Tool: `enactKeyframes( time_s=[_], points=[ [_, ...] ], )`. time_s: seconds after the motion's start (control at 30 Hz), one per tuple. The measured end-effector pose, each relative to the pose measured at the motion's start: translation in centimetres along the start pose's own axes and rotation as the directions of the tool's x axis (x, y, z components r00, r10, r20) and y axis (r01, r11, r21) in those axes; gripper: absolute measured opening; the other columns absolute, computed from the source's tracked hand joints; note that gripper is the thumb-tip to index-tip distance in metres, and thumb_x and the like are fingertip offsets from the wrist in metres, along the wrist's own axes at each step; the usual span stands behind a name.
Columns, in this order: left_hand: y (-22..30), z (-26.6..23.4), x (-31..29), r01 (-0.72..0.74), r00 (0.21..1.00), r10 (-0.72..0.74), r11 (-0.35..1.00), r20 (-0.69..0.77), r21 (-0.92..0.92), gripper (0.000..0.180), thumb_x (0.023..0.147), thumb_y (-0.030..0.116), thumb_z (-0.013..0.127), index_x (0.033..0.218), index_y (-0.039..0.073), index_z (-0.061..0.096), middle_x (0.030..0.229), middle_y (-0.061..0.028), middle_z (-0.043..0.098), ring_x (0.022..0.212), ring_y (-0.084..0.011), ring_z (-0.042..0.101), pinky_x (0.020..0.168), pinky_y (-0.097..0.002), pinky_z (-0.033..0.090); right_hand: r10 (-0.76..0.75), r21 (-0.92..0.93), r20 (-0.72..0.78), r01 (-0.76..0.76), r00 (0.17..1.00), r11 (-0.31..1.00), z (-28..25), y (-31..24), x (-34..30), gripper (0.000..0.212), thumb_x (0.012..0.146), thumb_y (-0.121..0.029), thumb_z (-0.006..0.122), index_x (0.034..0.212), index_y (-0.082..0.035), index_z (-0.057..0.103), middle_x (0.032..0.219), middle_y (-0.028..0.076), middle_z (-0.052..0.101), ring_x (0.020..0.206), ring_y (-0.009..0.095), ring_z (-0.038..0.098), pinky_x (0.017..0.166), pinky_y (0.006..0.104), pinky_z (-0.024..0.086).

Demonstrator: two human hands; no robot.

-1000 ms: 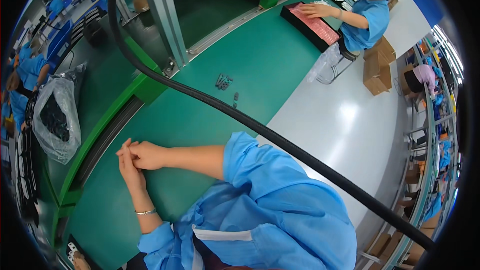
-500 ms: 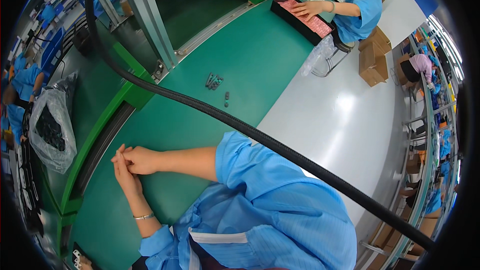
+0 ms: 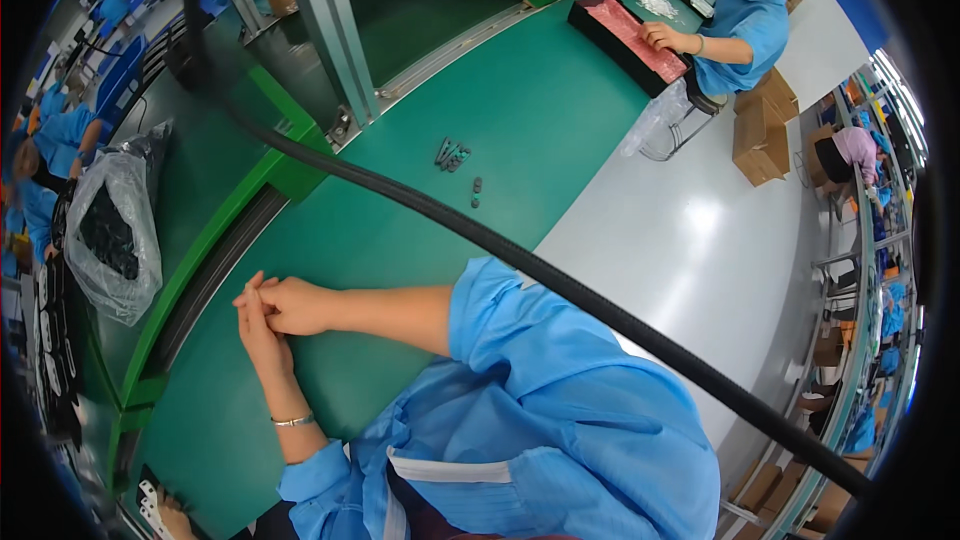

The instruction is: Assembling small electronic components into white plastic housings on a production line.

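Note:
My left hand, with a metal bracelet at its wrist, is clasped with my right hand above the green worktable. The fingers of both hands are folded closed against each other, and no object shows between them. Farther off on the tabletop lie several small dark grey pieces in a loose cluster. Beside that group, a few more little dark pieces form a short row.
A black cable crosses in front of the view. At far right a co-worker's hand touches pink wrap in a black box. A clear bag of dark parts stands at left. Another person's hand holds a white part at lower left.
The whole view has shifted slightly, moving the scene rightward. The co-worker's hand has drawn toward the box's near edge. My hands stay clasped.

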State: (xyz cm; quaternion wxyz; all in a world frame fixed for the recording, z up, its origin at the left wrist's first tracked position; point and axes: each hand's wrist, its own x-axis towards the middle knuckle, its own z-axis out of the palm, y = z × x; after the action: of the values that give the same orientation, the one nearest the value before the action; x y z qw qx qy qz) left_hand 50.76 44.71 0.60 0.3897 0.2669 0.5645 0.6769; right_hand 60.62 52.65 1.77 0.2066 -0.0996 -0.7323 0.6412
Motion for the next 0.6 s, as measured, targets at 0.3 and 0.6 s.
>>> enactKeyframes(
  time_s=[0.3, 0.6],
  points=[
    [-0.2, -0.1, 0.4, 0.022, 1.0, -0.022, 1.0, -0.006, -0.015, 0.04, 0.098, 0.033, 0.045, 0.121, 0.001, 0.051, 0.109, -0.0124, 0.058, 0.1, -0.0166, 0.056, 0.089, -0.0281, 0.046, 0.0, -0.033, -0.008, -0.001, 1.0, 0.999, -0.2, 0.5, 0.2, 0.045, 0.082, -0.004, 0.055, 0.126, -0.006, 0.051, 0.099, 0.014, 0.065, 0.093, 0.026, 0.064, 0.082, 0.0341, 0.051],
    [0.0, 0.4, 0.0, 0.003, 1.0, -0.003, 1.0, -0.026, -0.012, 0.042, 0.096, 0.035, 0.048, 0.119, -0.001, 0.051, 0.105, -0.011, 0.059, 0.095, -0.0148, 0.055, 0.086, -0.0277, 0.045, 0.02, -0.06, -0.018, -0.021, 1.0, 0.998, 0.1, 0.3, 0.1, 0.046, 0.082, -0.004, 0.054, 0.128, -0.007, 0.05, 0.099, 0.013, 0.065, 0.093, 0.026, 0.064, 0.083, 0.0347, 0.051]
  ],
)
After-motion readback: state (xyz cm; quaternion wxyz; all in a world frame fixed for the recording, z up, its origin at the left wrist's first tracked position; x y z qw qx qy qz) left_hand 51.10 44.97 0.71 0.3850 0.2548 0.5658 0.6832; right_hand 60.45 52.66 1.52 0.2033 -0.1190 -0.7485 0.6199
